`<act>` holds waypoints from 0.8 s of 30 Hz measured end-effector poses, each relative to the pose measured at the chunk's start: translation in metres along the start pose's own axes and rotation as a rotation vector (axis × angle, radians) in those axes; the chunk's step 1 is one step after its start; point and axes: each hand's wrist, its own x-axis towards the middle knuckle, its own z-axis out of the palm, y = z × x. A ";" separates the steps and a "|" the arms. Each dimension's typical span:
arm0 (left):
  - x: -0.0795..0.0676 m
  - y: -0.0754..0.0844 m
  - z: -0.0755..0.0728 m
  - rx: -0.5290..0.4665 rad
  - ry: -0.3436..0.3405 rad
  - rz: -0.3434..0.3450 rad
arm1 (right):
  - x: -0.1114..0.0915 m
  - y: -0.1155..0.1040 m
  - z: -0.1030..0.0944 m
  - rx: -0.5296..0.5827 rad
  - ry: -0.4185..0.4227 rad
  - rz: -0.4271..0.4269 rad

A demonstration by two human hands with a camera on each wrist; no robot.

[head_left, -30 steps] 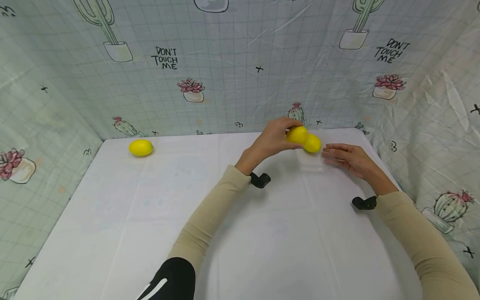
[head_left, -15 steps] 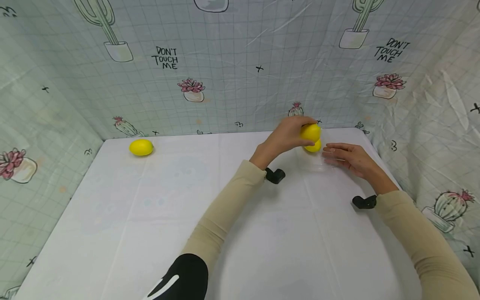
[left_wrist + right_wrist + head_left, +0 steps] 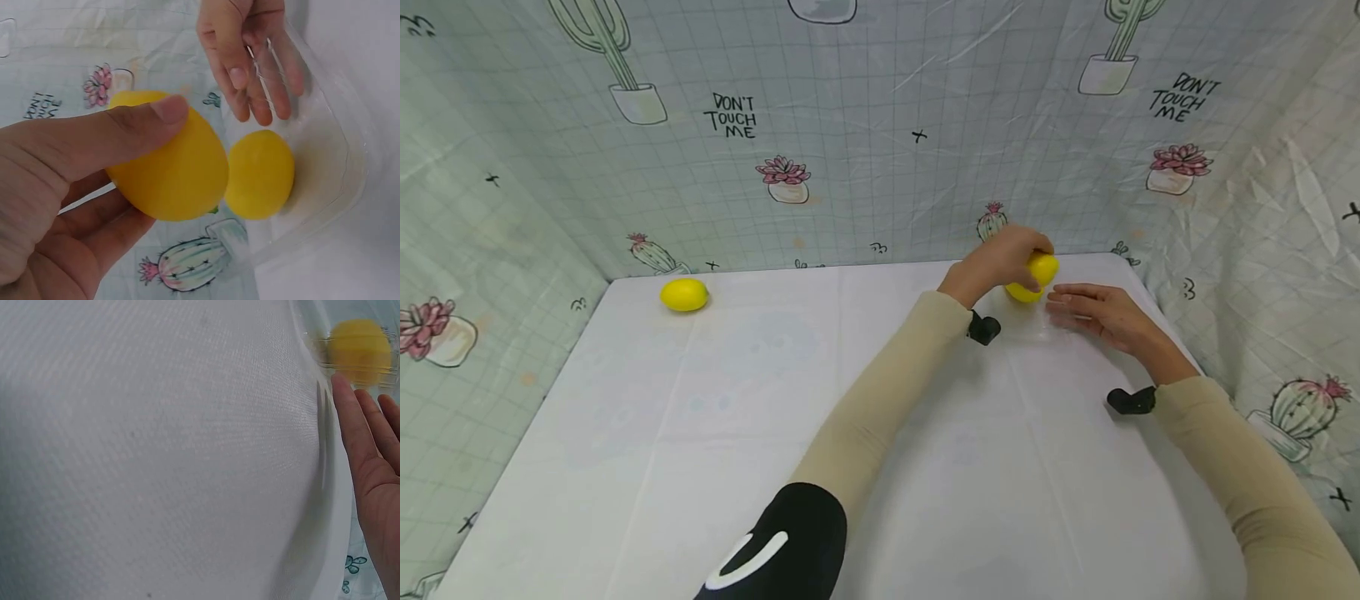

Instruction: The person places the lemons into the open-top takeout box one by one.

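Observation:
My left hand (image 3: pixel 1000 260) grips a yellow lemon (image 3: pixel 172 172) between thumb and fingers, above a clear plastic container (image 3: pixel 357 164) at the back right of the table. Inside the container lies a second lemon (image 3: pixel 262 178), partly hidden behind the held one in the head view. My right hand (image 3: pixel 1097 315) is at the container's right side, its fingers nearly straight against the see-through wall; the right wrist view shows the fingertips (image 3: pixel 340 384) close to the lemon behind the plastic. A third lemon (image 3: pixel 684 294) lies alone at the table's back left.
A white cloth covers the table (image 3: pixel 737 450). Behind and at both sides hangs a curtain (image 3: pixel 850 108) printed with cacti, close to the table's back edge. A small black wrist camera (image 3: pixel 1131 402) sticks out from the right sleeve.
The left hand has carried its lemon rightward, from the container's left side to above it, covering more of the lemon inside. My right hand has hardly moved.

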 end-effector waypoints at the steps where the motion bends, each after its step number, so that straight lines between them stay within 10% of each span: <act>1: 0.003 0.000 0.000 0.006 -0.021 0.002 | 0.000 0.000 0.000 -0.003 0.002 0.000; 16: 0.018 0.007 0.005 0.075 -0.232 -0.126 | 0.000 0.001 -0.002 -0.020 0.005 -0.012; 24: 0.019 0.001 0.007 0.023 -0.224 -0.133 | 0.001 0.002 -0.002 -0.004 0.003 -0.016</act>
